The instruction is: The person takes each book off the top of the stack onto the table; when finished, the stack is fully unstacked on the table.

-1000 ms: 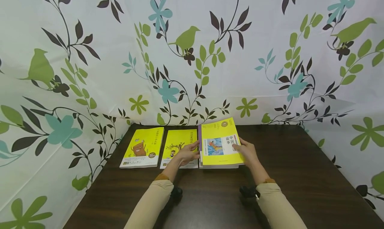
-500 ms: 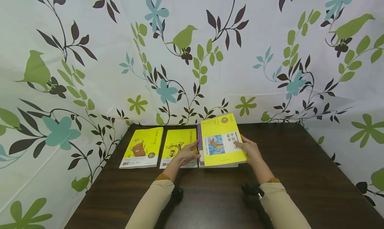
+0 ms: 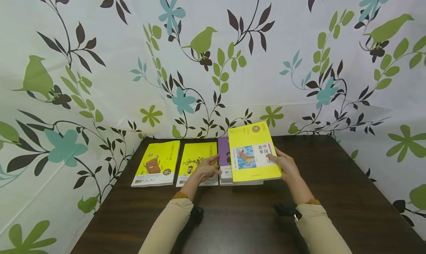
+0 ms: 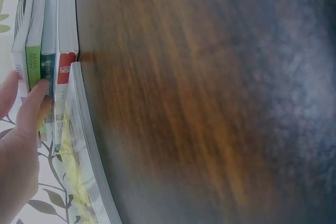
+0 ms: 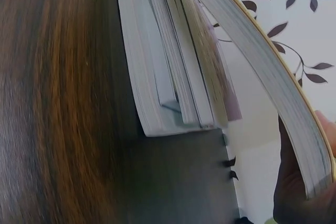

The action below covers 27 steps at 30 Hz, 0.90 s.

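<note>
Reaching over a dark brown wood-grain counter (image 3: 233, 220) in cream long sleeves (image 3: 168, 224). Gripping the right side of a thick yellow paperback (image 3: 254, 156) with a blue picture panel in the right hand (image 3: 287, 169), curling its fingers round that edge; tilting it above a stack of mixed paperbacks (image 5: 168, 61) with a purple cover (image 3: 224, 150) on top. Touching the stack's spines with the left hand (image 3: 207, 170), spreading its fingers loosely and gripping nothing. Showing farther left, side by side, a yellow-and-white swing-picture paperback (image 3: 193, 154) and a matching brown-cartoon one (image 3: 156, 163). Facing, beyond, a white leaf-and-bird-printed cloth (image 3: 239, 84).
</note>
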### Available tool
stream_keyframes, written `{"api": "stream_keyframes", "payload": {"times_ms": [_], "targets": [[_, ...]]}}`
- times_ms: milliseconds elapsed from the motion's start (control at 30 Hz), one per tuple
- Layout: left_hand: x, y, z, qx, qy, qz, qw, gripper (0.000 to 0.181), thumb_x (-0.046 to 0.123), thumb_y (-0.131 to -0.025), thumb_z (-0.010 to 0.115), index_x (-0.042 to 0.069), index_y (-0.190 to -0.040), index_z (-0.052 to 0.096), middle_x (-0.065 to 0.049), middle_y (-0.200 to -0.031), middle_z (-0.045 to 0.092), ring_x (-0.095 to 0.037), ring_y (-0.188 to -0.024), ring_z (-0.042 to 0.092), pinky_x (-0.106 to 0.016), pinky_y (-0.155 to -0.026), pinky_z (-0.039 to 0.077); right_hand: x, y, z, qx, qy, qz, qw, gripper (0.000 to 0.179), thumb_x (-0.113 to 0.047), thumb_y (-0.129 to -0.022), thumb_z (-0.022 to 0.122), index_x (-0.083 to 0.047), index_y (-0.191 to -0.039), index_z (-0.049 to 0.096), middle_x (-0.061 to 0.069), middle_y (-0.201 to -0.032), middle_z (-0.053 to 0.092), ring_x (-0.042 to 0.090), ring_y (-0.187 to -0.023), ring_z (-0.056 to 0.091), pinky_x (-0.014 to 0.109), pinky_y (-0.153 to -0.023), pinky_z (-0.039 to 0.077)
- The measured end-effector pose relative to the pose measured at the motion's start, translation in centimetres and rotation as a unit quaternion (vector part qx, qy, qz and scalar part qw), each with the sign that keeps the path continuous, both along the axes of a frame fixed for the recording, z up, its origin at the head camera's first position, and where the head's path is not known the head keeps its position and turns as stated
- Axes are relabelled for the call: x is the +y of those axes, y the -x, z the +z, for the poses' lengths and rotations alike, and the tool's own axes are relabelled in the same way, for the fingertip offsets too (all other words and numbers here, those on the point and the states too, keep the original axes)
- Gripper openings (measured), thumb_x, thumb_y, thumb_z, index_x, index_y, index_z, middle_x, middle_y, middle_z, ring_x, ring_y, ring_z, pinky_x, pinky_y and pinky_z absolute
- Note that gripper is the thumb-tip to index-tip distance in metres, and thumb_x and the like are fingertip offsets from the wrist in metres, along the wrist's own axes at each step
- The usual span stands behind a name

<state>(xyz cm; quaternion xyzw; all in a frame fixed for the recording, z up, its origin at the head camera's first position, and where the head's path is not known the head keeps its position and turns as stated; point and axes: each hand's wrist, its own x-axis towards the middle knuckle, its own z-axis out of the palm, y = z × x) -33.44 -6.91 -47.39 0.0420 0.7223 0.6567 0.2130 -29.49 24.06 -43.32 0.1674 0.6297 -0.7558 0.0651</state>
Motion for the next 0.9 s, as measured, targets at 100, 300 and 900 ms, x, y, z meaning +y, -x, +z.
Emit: {"api": "stream_keyframes", "payload": {"times_ms": [100, 300, 900], "targets": [[0.0, 0.0, 0.1, 0.000, 0.001, 0.008, 1.0000, 0.082, -0.014, -0.082, 0.066, 0.012, -0.153, 0.034, -0.013, -0.160, 0.025, -0.037, -0.141, 0.036, -0.056, -0.111, 0.032, 0.7, -0.1, 0.2, -0.005, 0.009, -0.006, 0.9999, 0.072, -0.021, -0.093, 0.067, -0.029, -0.154, 0.029, -0.004, -0.096, 0.066, 0.013, -0.082, 0.071, 0.029, -0.074, 0.059], [-0.1, 0.2, 0.2, -0.004, 0.007, 0.020, 0.9998, 0.082, -0.015, -0.081, 0.067, 0.011, -0.152, 0.036, -0.013, -0.159, 0.028, -0.036, -0.140, 0.038, -0.051, -0.109, 0.039, 2.3, -0.5, 0.6, -0.004, 0.027, -0.005, 0.9996, 0.074, -0.019, -0.094, 0.066, -0.028, -0.155, 0.026, -0.006, -0.092, 0.068, 0.013, -0.081, 0.071, 0.029, -0.074, 0.059], [0.3, -0.1, 0.2, 0.011, 0.021, 0.040, 0.9989, 0.078, -0.015, -0.080, 0.069, 0.009, -0.149, 0.042, -0.015, -0.156, 0.034, -0.036, -0.137, 0.044, -0.046, -0.101, 0.048, 5.9, -2.0, 1.6, 0.004, 0.059, -0.002, 0.9982, 0.078, -0.015, -0.095, 0.063, -0.027, -0.156, 0.015, -0.009, -0.086, 0.070, 0.010, -0.078, 0.070, 0.027, -0.069, 0.059]]}}
